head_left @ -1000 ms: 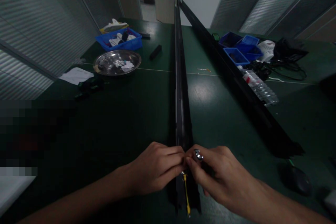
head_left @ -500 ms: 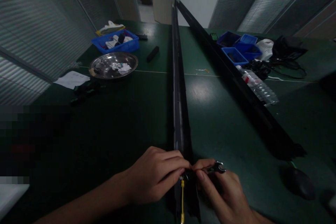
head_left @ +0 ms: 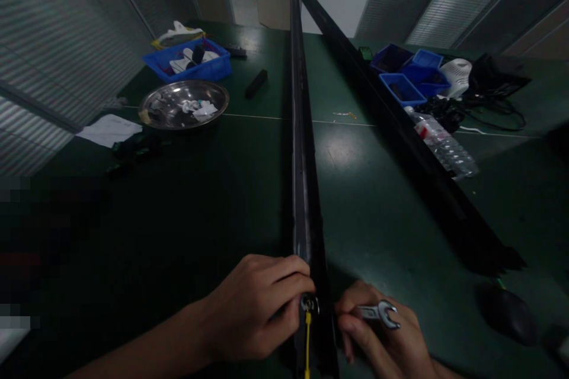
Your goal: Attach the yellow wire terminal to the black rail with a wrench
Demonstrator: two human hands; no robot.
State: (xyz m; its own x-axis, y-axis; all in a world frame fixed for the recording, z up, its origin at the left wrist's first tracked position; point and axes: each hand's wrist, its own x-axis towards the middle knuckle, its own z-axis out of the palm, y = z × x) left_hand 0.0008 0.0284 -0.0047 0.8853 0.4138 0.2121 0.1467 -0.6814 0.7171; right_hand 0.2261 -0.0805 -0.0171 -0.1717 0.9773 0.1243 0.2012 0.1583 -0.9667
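A long black rail runs away from me down the middle of the table. At its near end is a small round metal fitting, with a yellow cable leading from it towards me. The fingers of my left hand are curled over the rail and closed against the fitting's left side. Just right of the rail, my right hand grips an open-end wrench. The wrench's jaw points right, away from the fitting, and its other end is hidden in my fingers.
Another long black rail slants along the right. Beyond it lie blue bins, a plastic bottle and black cables. A computer mouse rests at the near right. To the left are a metal bowl and a blue basket.
My right hand has drawn back to the right, away from my left fingers, with the wrench turned more into view. My left fingertips have shifted left, so the round fitting shows more.
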